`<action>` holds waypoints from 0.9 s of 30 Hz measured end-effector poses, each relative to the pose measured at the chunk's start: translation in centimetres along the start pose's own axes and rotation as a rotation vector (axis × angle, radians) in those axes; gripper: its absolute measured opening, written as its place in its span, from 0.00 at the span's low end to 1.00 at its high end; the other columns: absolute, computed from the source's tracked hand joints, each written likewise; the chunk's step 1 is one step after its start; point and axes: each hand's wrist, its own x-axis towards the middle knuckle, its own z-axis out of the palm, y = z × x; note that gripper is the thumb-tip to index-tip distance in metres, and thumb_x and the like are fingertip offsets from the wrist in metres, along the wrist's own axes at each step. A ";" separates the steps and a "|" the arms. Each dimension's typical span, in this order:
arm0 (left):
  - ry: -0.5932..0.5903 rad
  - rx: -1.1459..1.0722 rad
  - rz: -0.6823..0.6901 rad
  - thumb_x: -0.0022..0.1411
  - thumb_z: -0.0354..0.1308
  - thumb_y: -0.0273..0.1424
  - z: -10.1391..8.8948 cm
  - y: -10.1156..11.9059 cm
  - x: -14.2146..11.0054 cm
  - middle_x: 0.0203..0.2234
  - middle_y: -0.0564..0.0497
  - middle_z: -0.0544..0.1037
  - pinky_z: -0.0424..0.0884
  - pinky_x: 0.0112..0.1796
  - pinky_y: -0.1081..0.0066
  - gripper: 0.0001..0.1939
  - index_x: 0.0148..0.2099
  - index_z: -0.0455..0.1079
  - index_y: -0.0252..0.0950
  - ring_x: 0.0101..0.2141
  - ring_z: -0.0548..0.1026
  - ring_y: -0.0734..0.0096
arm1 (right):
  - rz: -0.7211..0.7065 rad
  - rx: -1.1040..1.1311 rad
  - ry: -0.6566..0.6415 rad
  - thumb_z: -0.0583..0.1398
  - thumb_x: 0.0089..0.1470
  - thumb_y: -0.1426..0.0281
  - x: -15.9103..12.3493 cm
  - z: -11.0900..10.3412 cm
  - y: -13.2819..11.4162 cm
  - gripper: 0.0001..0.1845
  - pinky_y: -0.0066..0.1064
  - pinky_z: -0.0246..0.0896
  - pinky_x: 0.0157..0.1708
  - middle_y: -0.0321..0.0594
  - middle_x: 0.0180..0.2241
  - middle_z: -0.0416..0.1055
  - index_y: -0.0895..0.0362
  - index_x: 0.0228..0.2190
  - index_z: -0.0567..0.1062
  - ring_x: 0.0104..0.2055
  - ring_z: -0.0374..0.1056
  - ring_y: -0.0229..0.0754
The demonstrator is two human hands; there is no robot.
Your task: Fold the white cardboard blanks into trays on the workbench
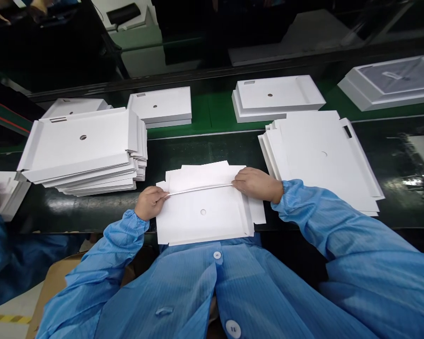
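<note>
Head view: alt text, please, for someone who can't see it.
The left hand and right hand hold the ends of a fold across a white cardboard sheet on a dark table. A left stack and right stack of cardboard flank it; white boxes sit behind on a green strip.

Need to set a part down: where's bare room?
Dark bench lies bare between the left stack and right stack, beyond the white card; so does green belt between the middle boxes. Crowded: under the card and both stacks.
</note>
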 end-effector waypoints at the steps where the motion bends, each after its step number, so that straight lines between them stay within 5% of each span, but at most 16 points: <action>1: -0.004 -0.002 -0.007 0.67 0.57 0.37 0.0 0.0 0.0 0.30 0.47 0.80 0.76 0.39 0.65 0.12 0.39 0.81 0.39 0.34 0.78 0.67 | 0.000 0.006 0.006 0.51 0.68 0.72 0.0 0.0 0.1 0.19 0.36 0.53 0.44 0.45 0.32 0.76 0.60 0.33 0.80 0.38 0.66 0.45; 11: -0.050 -0.063 -0.055 0.67 0.57 0.38 0.0 0.0 0.9 0.31 0.48 0.79 0.76 0.41 0.65 0.13 0.39 0.80 0.39 0.35 0.78 0.67 | -0.081 -0.036 -0.072 0.54 0.62 0.78 0.0 0.1 0.0 0.13 0.36 0.54 0.42 0.46 0.31 0.75 0.62 0.31 0.78 0.37 0.67 0.45; 17: -0.118 -0.351 -0.553 0.64 0.59 0.46 -0.9 0.8 -0.1 0.43 0.46 0.78 0.77 0.42 0.65 0.26 0.58 0.70 0.37 0.42 0.78 0.65 | -0.012 -0.032 0.073 0.53 0.65 0.75 -0.7 -1.2 0.0 0.17 0.36 0.55 0.40 0.44 0.29 0.75 0.60 0.30 0.78 0.34 0.67 0.44; 20: -0.150 -0.599 -0.683 0.55 0.68 0.47 -1.2 1.8 -1.7 0.50 0.42 0.77 0.78 0.44 0.61 0.36 0.61 0.65 0.36 0.47 0.77 0.59 | 0.102 -0.037 0.166 0.52 0.67 0.71 -1.8 -2.4 0.1 0.18 0.36 0.57 0.39 0.45 0.30 0.76 0.59 0.31 0.79 0.34 0.68 0.44; 24: -0.185 -0.722 -0.702 0.54 0.68 0.46 -1.6 2.8 -1.8 0.48 0.42 0.79 0.78 0.43 0.59 0.31 0.54 0.67 0.35 0.46 0.78 0.58 | 0.236 -0.058 0.220 0.51 0.67 0.66 -3.9 -3.8 0.3 0.20 0.36 0.59 0.36 0.44 0.30 0.77 0.58 0.32 0.80 0.33 0.70 0.44; 27: -0.175 -0.542 -0.624 0.56 0.66 0.43 -3.0 3.1 1.1 0.43 0.44 0.80 0.77 0.41 0.61 0.23 0.48 0.70 0.34 0.42 0.79 0.59 | 0.263 -0.040 0.201 0.52 0.66 0.64 -5.3 -4.4 0.1 0.20 0.35 0.59 0.33 0.43 0.28 0.76 0.57 0.29 0.80 0.31 0.70 0.44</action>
